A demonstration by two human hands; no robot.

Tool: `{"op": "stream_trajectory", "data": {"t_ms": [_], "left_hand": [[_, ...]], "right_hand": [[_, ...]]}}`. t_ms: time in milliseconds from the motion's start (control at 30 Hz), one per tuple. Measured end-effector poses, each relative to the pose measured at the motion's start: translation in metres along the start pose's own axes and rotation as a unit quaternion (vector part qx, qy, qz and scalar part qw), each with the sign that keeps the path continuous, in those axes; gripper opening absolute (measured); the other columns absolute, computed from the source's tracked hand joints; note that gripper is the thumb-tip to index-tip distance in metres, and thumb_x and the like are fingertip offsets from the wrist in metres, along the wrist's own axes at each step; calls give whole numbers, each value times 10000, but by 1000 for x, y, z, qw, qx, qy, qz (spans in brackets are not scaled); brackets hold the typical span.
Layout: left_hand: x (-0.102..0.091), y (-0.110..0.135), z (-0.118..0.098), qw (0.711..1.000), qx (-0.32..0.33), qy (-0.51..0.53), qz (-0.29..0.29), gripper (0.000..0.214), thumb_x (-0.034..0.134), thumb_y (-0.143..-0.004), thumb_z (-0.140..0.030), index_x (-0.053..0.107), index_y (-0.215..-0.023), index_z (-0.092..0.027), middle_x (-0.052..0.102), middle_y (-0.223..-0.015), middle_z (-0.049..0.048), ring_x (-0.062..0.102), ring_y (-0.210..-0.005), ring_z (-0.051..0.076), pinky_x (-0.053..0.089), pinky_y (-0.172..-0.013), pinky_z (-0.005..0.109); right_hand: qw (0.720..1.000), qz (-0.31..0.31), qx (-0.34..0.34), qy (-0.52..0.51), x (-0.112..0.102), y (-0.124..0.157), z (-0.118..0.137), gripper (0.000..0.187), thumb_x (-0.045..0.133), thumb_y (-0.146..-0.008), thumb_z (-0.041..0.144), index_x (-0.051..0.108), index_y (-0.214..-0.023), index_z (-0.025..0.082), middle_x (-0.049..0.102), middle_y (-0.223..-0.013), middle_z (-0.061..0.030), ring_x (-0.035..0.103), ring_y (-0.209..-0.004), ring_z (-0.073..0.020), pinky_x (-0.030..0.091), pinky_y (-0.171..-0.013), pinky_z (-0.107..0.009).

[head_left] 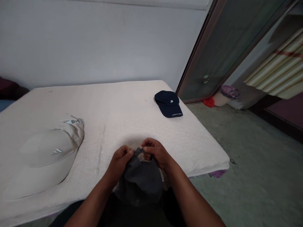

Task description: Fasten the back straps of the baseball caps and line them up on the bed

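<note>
I hold a dark grey cap [139, 179] in front of me, above the near edge of a white mattress [113, 107]. My left hand [121, 161] pinches the cap's back strap from the left, fingers closed on it. From the right, my right hand [156, 152] pinches the same strap, fingertips almost meeting those of the left. The cap's crown hangs down between my forearms.
A beige cap [47, 154] lies on the mattress at the left. A navy cap [169, 103] with a small white logo lies at the far right corner. A glass sliding door [220, 47] stands to the right, with grey concrete floor [255, 164] beside the mattress.
</note>
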State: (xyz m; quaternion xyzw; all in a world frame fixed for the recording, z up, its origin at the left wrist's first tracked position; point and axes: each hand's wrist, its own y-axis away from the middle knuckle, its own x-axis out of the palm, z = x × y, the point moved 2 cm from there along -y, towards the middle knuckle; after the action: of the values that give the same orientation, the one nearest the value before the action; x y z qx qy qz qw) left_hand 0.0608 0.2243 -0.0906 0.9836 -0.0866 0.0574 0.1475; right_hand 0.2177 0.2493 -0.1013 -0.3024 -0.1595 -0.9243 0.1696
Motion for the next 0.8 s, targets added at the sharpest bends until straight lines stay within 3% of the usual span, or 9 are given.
{"op": "stream_trajectory", "data": {"t_ms": [200,367,567,633,700,800], "left_hand": [[-4,3,3,998,-11,60,-28,196,585,-781,-310,454,-698,-191,441,-556,-74,398,-489,76,277,-461,188],[-4,4,0,997,-13,45,-55,211,581,-779,-311,457,-670,-179,477,-567,-64,360,-467,65,264,-435,183],[-3,1,-6,994,-14,78,-74,228,570,-782,-376,532,-703,-165,473,-543,-59,384,-464,69,296,-433,189],[-2,1,-5,994,-44,99,-31,209,602,-764,-363,579,-793,-157,546,-606,-33,456,-500,79,343,-466,194],[2,3,-2,989,-99,103,48,227,667,-721,-304,609,-869,-142,616,-689,6,535,-565,101,390,-518,203],[4,5,2,973,-152,124,125,205,698,-697,-232,642,-861,-122,645,-670,24,576,-568,115,418,-539,206]], "right_hand": [[1000,-1,-8,1,-1,1,5,142,632,-628,127,538,-728,165,482,-531,68,373,-398,-42,298,-412,-193],[999,-10,-29,10,-3,5,10,108,626,-653,134,548,-724,161,474,-542,64,392,-412,-46,302,-419,-195],[999,4,19,46,-5,4,4,151,656,-707,240,564,-795,159,458,-519,66,367,-428,-49,287,-432,-196],[999,-18,11,40,-8,2,6,181,678,-686,236,562,-804,163,449,-520,72,353,-423,-47,272,-428,-195],[999,-46,-9,17,-12,2,10,206,687,-676,228,556,-825,174,432,-519,79,348,-422,-48,264,-428,-194],[998,-62,-26,-7,-14,3,16,207,686,-684,239,557,-834,179,418,-512,81,354,-426,-52,268,-431,-194]]}}
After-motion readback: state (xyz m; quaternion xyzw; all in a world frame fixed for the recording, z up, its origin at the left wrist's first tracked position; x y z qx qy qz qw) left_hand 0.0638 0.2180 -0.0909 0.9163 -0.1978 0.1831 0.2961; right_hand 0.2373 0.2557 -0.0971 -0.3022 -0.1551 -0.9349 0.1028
